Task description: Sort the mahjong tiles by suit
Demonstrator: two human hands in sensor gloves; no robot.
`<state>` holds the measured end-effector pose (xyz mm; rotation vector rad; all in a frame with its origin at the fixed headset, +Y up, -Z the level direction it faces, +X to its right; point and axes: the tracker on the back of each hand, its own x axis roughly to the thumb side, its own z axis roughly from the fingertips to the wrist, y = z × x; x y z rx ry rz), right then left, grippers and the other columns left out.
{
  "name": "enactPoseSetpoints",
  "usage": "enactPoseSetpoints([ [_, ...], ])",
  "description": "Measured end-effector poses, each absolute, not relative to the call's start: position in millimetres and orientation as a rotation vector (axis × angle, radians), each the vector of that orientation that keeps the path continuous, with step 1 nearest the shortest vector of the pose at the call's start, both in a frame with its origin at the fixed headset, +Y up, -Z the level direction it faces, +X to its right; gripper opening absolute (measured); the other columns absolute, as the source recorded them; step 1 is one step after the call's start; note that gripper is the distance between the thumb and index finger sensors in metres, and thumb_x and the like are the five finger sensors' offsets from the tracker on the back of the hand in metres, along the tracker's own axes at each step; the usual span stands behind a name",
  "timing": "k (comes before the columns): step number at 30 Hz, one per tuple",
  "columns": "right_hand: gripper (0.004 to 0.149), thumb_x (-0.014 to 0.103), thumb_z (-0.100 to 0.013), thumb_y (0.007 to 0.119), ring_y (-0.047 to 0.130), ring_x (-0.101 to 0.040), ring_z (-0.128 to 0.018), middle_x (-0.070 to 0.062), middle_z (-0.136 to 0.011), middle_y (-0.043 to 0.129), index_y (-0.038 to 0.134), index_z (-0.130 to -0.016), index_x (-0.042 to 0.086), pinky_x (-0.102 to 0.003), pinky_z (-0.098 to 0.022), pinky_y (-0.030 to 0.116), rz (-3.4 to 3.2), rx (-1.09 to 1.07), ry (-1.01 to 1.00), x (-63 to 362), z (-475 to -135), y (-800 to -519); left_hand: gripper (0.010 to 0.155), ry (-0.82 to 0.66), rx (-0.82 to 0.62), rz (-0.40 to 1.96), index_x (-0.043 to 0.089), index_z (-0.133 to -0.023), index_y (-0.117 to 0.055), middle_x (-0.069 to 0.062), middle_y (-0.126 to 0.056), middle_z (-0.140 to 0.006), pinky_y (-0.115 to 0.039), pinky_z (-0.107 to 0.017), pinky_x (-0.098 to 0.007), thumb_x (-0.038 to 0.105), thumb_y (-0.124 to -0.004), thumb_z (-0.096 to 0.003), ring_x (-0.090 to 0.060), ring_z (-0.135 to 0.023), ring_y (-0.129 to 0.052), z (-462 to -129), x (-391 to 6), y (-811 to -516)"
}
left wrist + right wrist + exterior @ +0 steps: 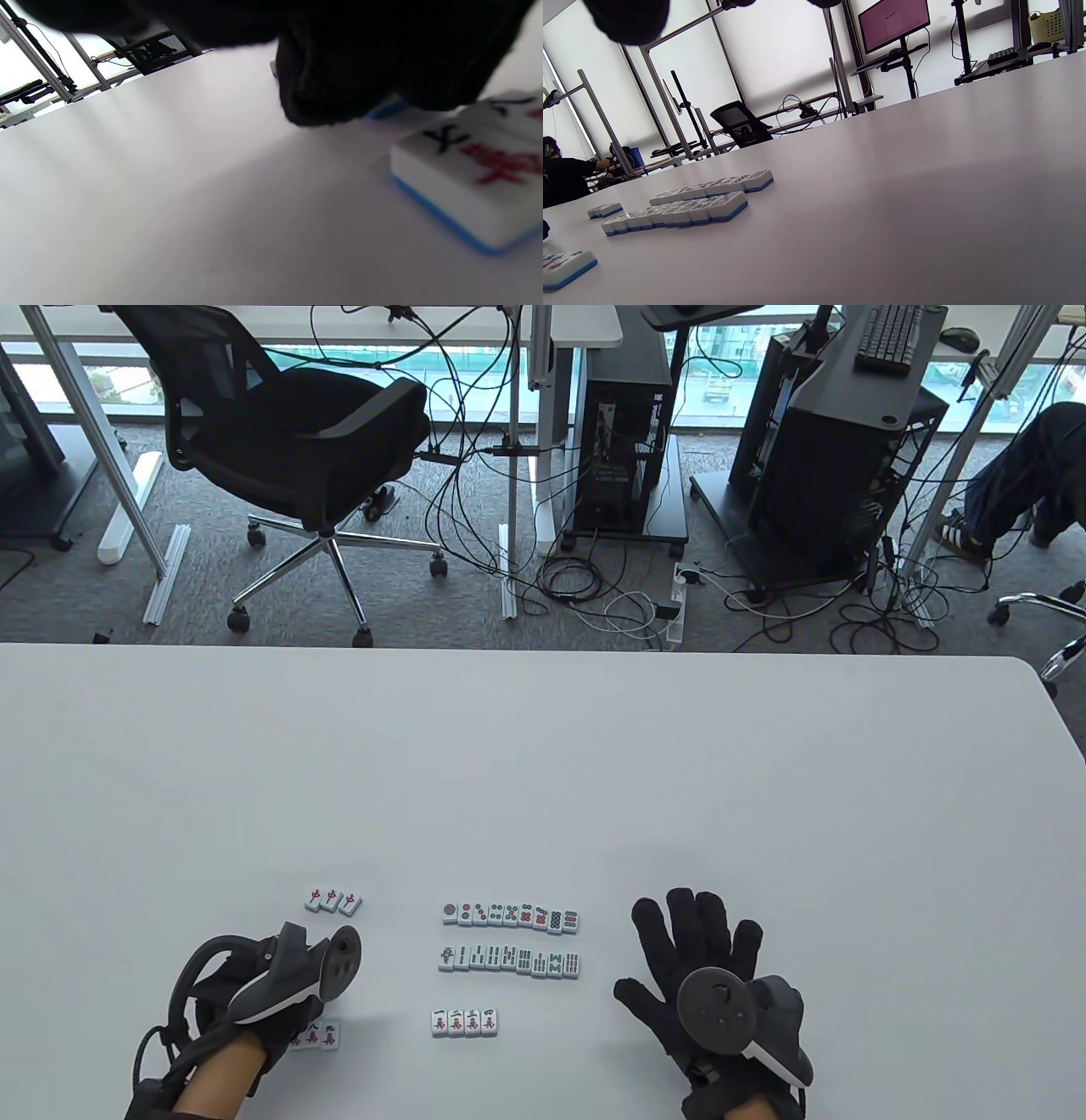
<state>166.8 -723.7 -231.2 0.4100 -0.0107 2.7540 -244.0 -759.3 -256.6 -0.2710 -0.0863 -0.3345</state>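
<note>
1. From the table view, the white desk [543,780] carries the mahjong tiles in groups near its front edge: a dots row [512,914], a bamboo row [510,959] just below it, and a short row of four character tiles [464,1023] nearest the person.
2. Apart to the left lie three red-dragon tiles [333,901], and two more character tiles [317,1037] sit at the left hand [254,1001].
3. The left hand hovers low over that pair, its tracker hiding the fingers from above. The left wrist view comes closer — a dark gloved fingertip [322,84] beside a blue-backed tile [471,178] face up with red and black marks — yet whether its grip holds a tile, I cannot tell.
4. The right hand [713,976] lies flat on the desk to the right of the rows, fingers spread and holding nothing.
5. Only the right wrist view shows the rows edge-on — their blue backs against the desk — with the bamboo row's end [725,205] nearest.
</note>
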Motion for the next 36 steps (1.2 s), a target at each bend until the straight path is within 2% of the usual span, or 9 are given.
enactPoseSetpoints([
  [7,0.078,0.062,-0.051,0.061,0.007,-0.041,-0.106,-0.011,-0.119,0.021,0.02,-0.111,0.034,-0.071,-0.07,0.011,2.745,0.406,-0.015,167.2,-231.7,-723.5,0.061,-0.079,-0.278,-0.365,0.016,-0.075,-0.087,0.015,-0.101,-0.032,-0.087,-0.019,-0.037,0.051,-0.089,-0.0259,-0.008,-0.006,-0.094,-260.3,-240.2,-762.0],
  [12,0.078,0.062,-0.051,0.061,0.006,-0.041,-0.106,-0.01,-0.119,0.021,0.02,-0.111,0.034,-0.071,-0.071,0.01,2.729,0.41,-0.02,167.1,-232.2,-723.2,0.062,-0.04,-0.195,-0.343,0.014,-0.074,-0.088,0.015,-0.101,-0.031,-0.087,-0.018,-0.036,0.053,-0.089,-0.0263,-0.007,-0.005,-0.094,-262.2,-231.7,-734.3],
  [17,0.078,0.062,-0.051,0.061,0.006,-0.041,-0.106,-0.01,-0.119,0.021,0.02,-0.111,0.035,-0.071,-0.071,0.01,2.72,0.41,-0.027,167.7,-232.3,-723.2,0.062,-0.138,-0.107,-0.176,0.013,-0.073,-0.088,0.016,-0.101,-0.031,-0.087,-0.017,-0.036,0.054,-0.088,-0.0265,-0.007,-0.004,-0.094,-258.1,-182.8,-706.9],
  [20,0.078,0.062,-0.051,0.061,0.006,-0.041,-0.106,-0.01,-0.119,0.021,0.02,-0.111,0.035,-0.071,-0.071,0.01,2.719,0.412,-0.033,168.2,-232.1,-723.6,0.062,-0.238,-0.084,-0.114,0.013,-0.073,-0.088,0.015,-0.101,-0.03,-0.087,-0.017,-0.036,0.054,-0.088,-0.0269,-0.007,-0.004,-0.093,-253.7,-141.4,-702.3],
  [25,0.078,0.062,-0.051,0.061,0.006,-0.041,-0.106,-0.01,-0.119,0.021,0.02,-0.111,0.035,-0.071,-0.071,0.01,2.708,0.416,-0.039,168.9,-232.0,-723.5,0.061,-0.369,-0.101,-0.118,0.014,-0.073,-0.089,0.016,-0.101,-0.029,-0.087,-0.016,-0.035,0.054,-0.088,-0.0266,-0.006,-0.003,-0.093,-247.0,-84.6,-711.2],
  [28,0.078,0.062,-0.051,0.061,0.005,-0.041,-0.106,-0.01,-0.119,0.022,0.02,-0.111,0.035,-0.071,-0.071,0.01,2.692,0.421,-0.049,169.3,-231.8,-722.4,0.061,-0.412,-0.137,-0.138,0.014,-0.072,-0.089,0.016,-0.1,-0.028,-0.087,-0.015,-0.035,0.054,-0.088,-0.0264,-0.006,-0.002,-0.092,-244.9,-64.1,-721.4],
  [29,0.078,0.062,-0.051,0.061,0.005,-0.041,-0.106,-0.01,-0.119,0.022,0.02,-0.111,0.035,-0.071,-0.071,0.009,2.688,0.422,-0.05,169.3,-231.7,-722.2,0.061,-0.419,-0.144,-0.156,0.014,-0.072,-0.089,0.016,-0.1,-0.028,-0.087,-0.015,-0.035,0.054,-0.088,-0.0261,-0.006,-0.001,-0.092,-244.6,-59.5,-725.1],
  [30,0.078,0.062,-0.051,0.061,0.005,-0.041,-0.106,-0.011,-0.12,0.013,0.019,-0.111,0.035,-0.071,-0.071,0.009,2.684,0.423,-0.051,169.3,-231.7,-722.2,0.061,-0.422,-0.146,-0.169,0.014,-0.072,-0.089,0.016,-0.1,-0.027,-0.086,-0.015,-0.035,0.054,-0.088,-0.0262,-0.006,-0.001,-0.092,-244.5,-57.1,-727.5],
  [36,0.078,0.062,-0.051,0.061,0.005,-0.041,-0.106,-0.011,-0.12,0.013,0.019,-0.111,0.035,-0.071,-0.071,0.009,2.67,0.433,-0.054,169.4,-231.4,-722.4,0.061,-0.447,-0.174,-0.294,0.014,-0.071,-0.09,0.018,-0.099,-0.023,-0.086,-0.013,-0.034,0.055,-0.089,-0.025,-0.005,0.002,-0.09,-244.4,-45.7,-749.5],
])
